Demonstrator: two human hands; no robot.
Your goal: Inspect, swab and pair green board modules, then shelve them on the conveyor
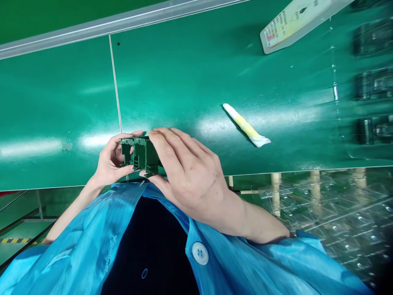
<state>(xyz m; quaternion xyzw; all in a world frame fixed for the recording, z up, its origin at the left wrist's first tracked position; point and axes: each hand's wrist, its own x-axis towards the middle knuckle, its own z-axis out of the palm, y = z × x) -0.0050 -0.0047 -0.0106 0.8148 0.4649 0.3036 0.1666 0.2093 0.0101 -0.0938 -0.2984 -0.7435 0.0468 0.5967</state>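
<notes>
Close to my body, over the near edge of the green table, a dark green plastic housing [138, 152] is held between both hands. It has a notched, open-sided shape. My left hand [111, 160] grips its left end, thumb below and fingers behind. On the other end, my right hand [193, 176] is closed, with its fingers over the top and its thumb underneath. The right hand hides part of the housing. To the right of my hands lies a small white and yellow tube [246, 125], touched by neither hand.
A white bottle with a printed label [291, 22] lies at the back right. Several dark parts sit in a clear plastic tray [334, 88] at the right edge. Below the table on the right are stacked clear trays [344, 221]. A metal rail [92, 30] runs along the far edge.
</notes>
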